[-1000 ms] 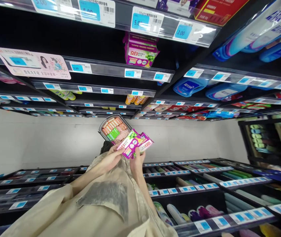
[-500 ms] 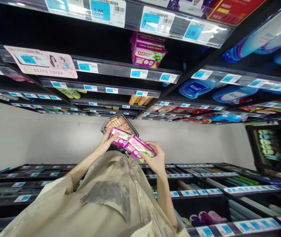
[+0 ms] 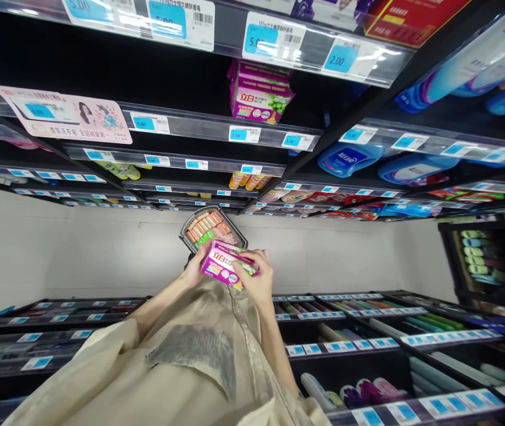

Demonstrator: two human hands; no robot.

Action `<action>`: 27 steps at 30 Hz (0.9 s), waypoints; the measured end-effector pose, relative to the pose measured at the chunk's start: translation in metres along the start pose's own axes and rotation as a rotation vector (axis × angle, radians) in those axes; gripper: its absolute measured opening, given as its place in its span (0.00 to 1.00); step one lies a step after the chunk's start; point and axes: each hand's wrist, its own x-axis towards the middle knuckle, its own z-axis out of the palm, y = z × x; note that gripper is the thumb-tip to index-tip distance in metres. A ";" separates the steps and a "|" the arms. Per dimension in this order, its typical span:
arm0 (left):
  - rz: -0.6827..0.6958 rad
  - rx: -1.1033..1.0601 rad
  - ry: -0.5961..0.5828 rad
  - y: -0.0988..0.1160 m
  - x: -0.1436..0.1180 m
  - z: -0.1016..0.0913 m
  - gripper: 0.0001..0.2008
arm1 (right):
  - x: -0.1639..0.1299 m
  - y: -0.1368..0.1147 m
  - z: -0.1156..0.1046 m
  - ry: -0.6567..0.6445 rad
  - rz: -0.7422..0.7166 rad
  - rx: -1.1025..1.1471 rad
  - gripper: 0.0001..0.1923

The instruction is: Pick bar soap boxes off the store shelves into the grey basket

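Two purple packs of laundry soap (image 3: 223,264) are held together in front of my shirt, one stacked on the other. My left hand (image 3: 195,269) is closed around their left end. Around the right end, my right hand (image 3: 256,277) is closed, its thumb across the printed front. Just beyond the packs, a dark-rimmed shopping basket (image 3: 184,229) holds rows of orange and pink wrapped packs (image 3: 210,223) and some green ones. The packs partly cover its near side.
Ahead, a shelf (image 3: 199,125) carries more purple soap packs (image 3: 261,97). Blue detergent bottles (image 3: 347,158) lie on the right, and orange bottles (image 3: 244,180) stand lower. Grey floor (image 3: 332,251) runs between this shelving and the racks (image 3: 350,346) beside me.
The two packs, side by side and overlapping before, are now stacked together. My right hand has moved left, toward my left hand. Green packs in the basket have come into view.
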 end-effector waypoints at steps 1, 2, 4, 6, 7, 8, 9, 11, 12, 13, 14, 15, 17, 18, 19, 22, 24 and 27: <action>-0.003 0.032 -0.049 0.003 0.000 0.000 0.43 | 0.001 0.002 -0.002 -0.004 -0.003 0.004 0.08; -0.010 0.076 -0.089 0.005 0.000 0.001 0.44 | 0.002 0.003 -0.003 -0.010 -0.003 0.000 0.07; -0.016 0.179 -0.129 0.009 0.000 0.004 0.43 | 0.003 0.005 -0.005 -0.013 0.006 -0.025 0.07; -0.006 0.255 -0.116 0.013 0.000 0.009 0.39 | 0.001 0.008 -0.007 0.038 0.024 -0.051 0.08; -0.003 0.271 -0.093 0.013 0.001 0.011 0.37 | -0.001 0.011 -0.008 0.086 0.045 -0.048 0.10; -0.006 0.268 -0.066 0.013 0.001 0.013 0.36 | -0.004 0.014 -0.010 0.142 0.077 -0.026 0.14; -0.018 0.250 -0.032 0.013 0.001 0.014 0.35 | -0.008 0.018 -0.012 0.202 0.121 0.018 0.19; -0.052 0.189 0.046 0.009 0.002 0.014 0.35 | -0.019 0.026 -0.015 0.291 0.234 0.157 0.31; -0.060 0.161 0.084 0.006 0.002 0.014 0.36 | -0.024 0.029 -0.015 0.306 0.292 0.235 0.34; -0.058 0.147 0.111 0.003 0.002 0.014 0.36 | -0.030 0.032 -0.014 0.301 0.339 0.307 0.36; -0.046 0.154 0.121 0.000 0.002 0.014 0.36 | -0.034 0.035 -0.010 0.271 0.369 0.362 0.38; -0.023 0.181 0.113 -0.002 0.002 0.014 0.36 | -0.037 0.036 -0.004 0.231 0.383 0.391 0.39; 0.021 0.275 0.042 0.000 0.001 0.016 0.35 | -0.038 0.036 0.011 0.162 0.371 0.378 0.41; 0.034 0.330 -0.016 0.003 0.001 0.017 0.35 | -0.037 0.034 0.018 0.155 0.357 0.352 0.41; 0.036 0.385 -0.079 0.009 0.001 0.019 0.37 | -0.034 0.032 0.025 0.163 0.344 0.324 0.41; -0.037 0.525 -0.220 0.030 -0.001 0.023 0.43 | -0.026 0.024 0.037 0.226 0.285 0.247 0.38; -0.095 0.578 -0.213 0.039 -0.002 0.022 0.46 | -0.024 0.018 0.040 0.251 0.218 0.200 0.35; -0.161 0.627 -0.070 0.043 -0.002 0.004 0.46 | -0.026 0.006 0.046 0.265 0.122 0.216 0.32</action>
